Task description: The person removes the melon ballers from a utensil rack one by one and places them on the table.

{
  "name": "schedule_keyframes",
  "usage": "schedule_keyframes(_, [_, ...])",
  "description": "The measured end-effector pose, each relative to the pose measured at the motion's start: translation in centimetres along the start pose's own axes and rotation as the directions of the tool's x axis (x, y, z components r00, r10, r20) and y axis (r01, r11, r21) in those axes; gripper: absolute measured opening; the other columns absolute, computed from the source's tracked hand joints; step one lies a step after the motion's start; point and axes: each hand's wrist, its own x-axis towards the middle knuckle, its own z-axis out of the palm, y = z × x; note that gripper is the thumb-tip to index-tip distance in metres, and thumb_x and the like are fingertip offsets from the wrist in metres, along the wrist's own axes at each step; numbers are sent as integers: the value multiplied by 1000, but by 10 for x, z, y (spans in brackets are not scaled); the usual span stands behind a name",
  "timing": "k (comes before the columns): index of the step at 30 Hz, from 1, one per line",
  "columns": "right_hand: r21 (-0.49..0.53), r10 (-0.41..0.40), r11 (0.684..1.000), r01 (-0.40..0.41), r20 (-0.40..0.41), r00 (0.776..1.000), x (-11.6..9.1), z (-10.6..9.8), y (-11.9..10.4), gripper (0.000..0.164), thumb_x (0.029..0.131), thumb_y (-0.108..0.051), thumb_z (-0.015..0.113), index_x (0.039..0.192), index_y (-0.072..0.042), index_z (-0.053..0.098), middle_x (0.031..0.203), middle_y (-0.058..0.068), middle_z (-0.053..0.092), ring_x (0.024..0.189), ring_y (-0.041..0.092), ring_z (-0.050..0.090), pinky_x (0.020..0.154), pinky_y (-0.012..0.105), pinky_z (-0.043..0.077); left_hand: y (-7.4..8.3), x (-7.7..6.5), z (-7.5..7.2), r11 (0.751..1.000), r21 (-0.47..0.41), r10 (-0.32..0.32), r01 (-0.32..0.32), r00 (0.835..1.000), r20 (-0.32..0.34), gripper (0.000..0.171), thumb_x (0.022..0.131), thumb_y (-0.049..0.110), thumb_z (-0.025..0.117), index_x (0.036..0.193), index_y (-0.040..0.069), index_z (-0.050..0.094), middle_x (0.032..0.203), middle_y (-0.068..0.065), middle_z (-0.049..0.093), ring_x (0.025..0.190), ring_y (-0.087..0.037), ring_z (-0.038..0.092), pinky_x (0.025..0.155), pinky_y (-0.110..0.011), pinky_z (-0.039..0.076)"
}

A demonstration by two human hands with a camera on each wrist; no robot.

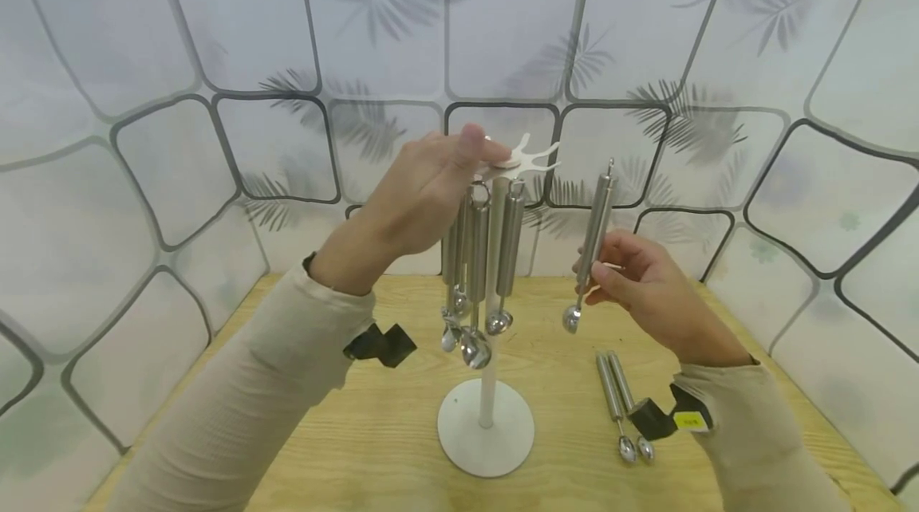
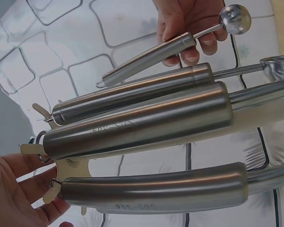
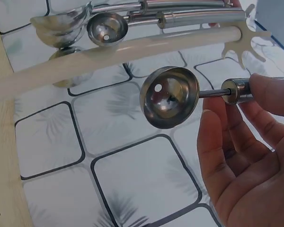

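My right hand (image 1: 649,289) pinches a steel melon baller (image 1: 596,229) by the lower part of its handle. Its hanging ring points up, and the small round bowl (image 3: 169,97), with a hole in it, is at the lower end. To the left stands a white rack (image 1: 487,408) with a hooked top (image 2: 75,170). My left hand (image 1: 438,185) grips that top, thumb above and fingers around its edge. Several steel scoops (image 1: 510,249) hang by rings from the hooks on the rack's near and left sides. Bare hooks (image 1: 546,157) face the melon baller, which is apart from them.
Two more steel scoops (image 1: 616,392) lie side by side on the wooden table (image 1: 373,432), below my right forearm. The rack's round white base rests mid-table. A patterned cloth backdrop (image 1: 510,25) encloses the back and sides.
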Motion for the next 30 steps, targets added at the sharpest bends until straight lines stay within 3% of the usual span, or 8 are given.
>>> schedule_keyframes(3, [-20, 41, 999, -41, -22, 999, -5, -6, 4, 16, 99, 5, 47, 107, -1, 59, 99, 5, 64, 87, 18, 66, 75, 30, 56, -1, 2, -1, 1000, -7, 7, -7, 1000, 1, 111, 82, 78, -6, 118, 4, 69, 122, -7, 66, 117, -20, 57, 98, -33, 41])
schedule_keyframes(8, [-2, 69, 998, -69, -30, 997, -14, -18, 14, 15, 99, 5, 45, 108, 1, 57, 98, 4, 63, 86, 16, 65, 75, 29, 56, -3, 3, -2, 1000, -20, 17, -17, 1000, 3, 108, 85, 76, -4, 118, 2, 68, 122, -8, 66, 116, -20, 58, 99, -32, 41])
schedule_keyframes(18, [219, 31, 975, -35, 19, 999, -35, -44, 40, 29, 100, 10, 37, 115, -3, 58, 102, 4, 65, 89, 16, 64, 76, 28, 55, -5, 4, -3, 1000, -14, 13, -13, 1000, 5, 84, 101, 57, 5, 122, 3, 66, 126, -7, 64, 120, -18, 55, 102, -30, 38])
schedule_keyframes(24, [250, 79, 965, -85, 33, 996, -50, -59, 56, 31, 101, 10, 34, 115, -4, 58, 103, 4, 65, 89, 15, 64, 76, 27, 55, -4, 4, -4, 1000, -9, -4, 4, 1000, 12, 62, 106, 35, 15, 122, 4, 66, 126, -6, 64, 120, -18, 55, 103, -30, 38])
schedule_keyframes(30, [267, 192, 947, -180, -19, 981, -68, -71, 70, 30, 102, 7, 36, 115, -7, 59, 103, 4, 65, 88, 15, 64, 76, 28, 55, -3, 4, -5, 1000, -8, -9, 9, 1000, 19, 55, 106, 28, 19, 123, 4, 65, 127, -6, 63, 120, -17, 55, 103, -29, 38])
